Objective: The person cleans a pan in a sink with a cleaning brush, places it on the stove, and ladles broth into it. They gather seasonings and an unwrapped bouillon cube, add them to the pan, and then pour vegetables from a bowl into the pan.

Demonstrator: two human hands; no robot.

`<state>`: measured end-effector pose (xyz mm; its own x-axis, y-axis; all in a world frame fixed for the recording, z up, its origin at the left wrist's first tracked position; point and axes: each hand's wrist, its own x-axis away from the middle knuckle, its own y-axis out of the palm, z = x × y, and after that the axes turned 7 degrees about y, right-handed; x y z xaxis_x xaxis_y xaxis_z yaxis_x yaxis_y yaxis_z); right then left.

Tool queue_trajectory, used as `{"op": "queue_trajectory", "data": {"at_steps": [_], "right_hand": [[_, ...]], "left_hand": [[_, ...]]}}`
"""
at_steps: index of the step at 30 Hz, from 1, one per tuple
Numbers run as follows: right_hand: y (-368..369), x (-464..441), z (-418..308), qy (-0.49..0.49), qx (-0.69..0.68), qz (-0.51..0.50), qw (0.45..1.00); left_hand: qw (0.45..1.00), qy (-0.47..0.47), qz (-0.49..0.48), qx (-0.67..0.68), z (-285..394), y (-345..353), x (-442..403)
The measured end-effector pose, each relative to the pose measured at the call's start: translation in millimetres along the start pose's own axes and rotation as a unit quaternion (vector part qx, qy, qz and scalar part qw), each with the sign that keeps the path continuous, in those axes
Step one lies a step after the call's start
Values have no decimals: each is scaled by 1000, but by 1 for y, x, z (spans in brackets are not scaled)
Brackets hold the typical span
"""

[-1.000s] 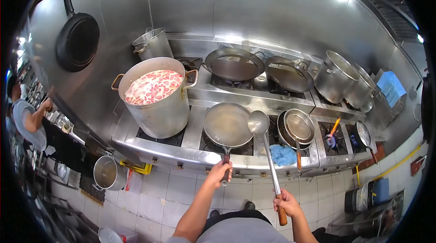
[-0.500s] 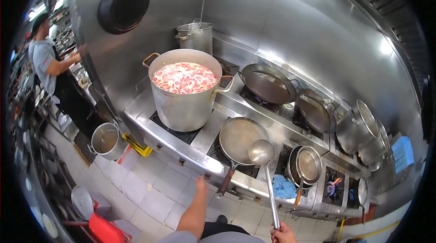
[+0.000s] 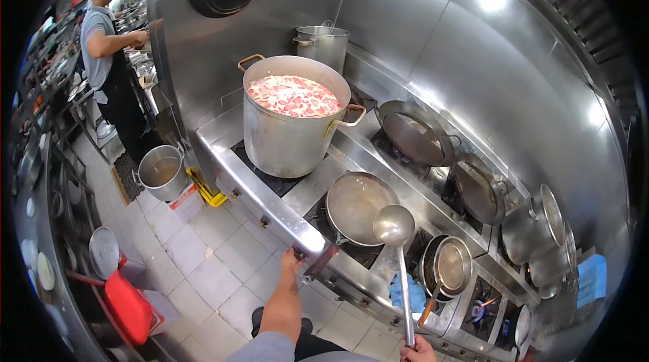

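My left hand is at the stove's front edge, its fingers closed round a burner knob, just left of the pan's handle. That wide pan sits on the front burner, with cloudy liquid inside. My right hand grips the long handle of a ladle, whose bowl is over the pan's right rim. Behind and to the left stands a big pot filled with red pieces in pale liquid.
Two woks rest on the back burners. Stacked pans and a blue cloth lie to the right, near a lit burner. Tall pots stand farther right. A co-worker is at the left, behind a floor pot.
The view has swung left. My left hand has let go of the pan handle and moved left to the knob. My right hand has kept hold of the ladle.
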<state>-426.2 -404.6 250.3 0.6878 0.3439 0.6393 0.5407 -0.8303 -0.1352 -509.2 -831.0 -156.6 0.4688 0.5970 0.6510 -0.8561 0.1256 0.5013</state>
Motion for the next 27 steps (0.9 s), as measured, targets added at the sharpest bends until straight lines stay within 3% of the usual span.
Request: {"op": "queue_trajectory", "data": {"at_steps": [3, 8, 10, 12, 14, 16, 18, 20, 22, 23, 25, 27], "right_hand": [[-1, 3, -3, -1, 3, -2, 1000], [-2, 8, -9, -1, 55, 3, 998], [0, 5, -9, -9, 70, 13, 997], [-6, 0, -1, -3, 88, 5, 996], [-10, -9, 4, 2, 106, -3, 994], [-5, -22, -3, -27, 28, -91, 995], [12, -22, -24, -7, 15, -120, 993], [31, -26, -41, -39, 61, -208, 975], [55, -29, -56, -26, 76, -247, 966], [71, -29, -67, -21, 108, -259, 960], [105, -38, -74, -14, 137, -306, 942], [146, -52, -77, -2, 154, -346, 925]], "left_hand": [[998, -50, -39, 6, 5, -4, -10], [998, -38, -33, 47, 7, -5, 10], [996, -28, 83, 8, 14, -3, 36], [996, 9, 86, -14, 8, -21, 64], [995, -16, 47, -91, -9, -47, 87], [974, -39, -51, -217, -59, -109, 74], [911, -19, -57, -407, -97, -165, 106], [695, 95, -184, -688, -120, -224, 141], [605, -74, -247, -753, -91, -246, 192], [619, -77, -224, -749, -79, -254, 202], [764, 54, -123, -631, -71, -284, 218], [804, 34, -118, -581, -41, -301, 233]]}}
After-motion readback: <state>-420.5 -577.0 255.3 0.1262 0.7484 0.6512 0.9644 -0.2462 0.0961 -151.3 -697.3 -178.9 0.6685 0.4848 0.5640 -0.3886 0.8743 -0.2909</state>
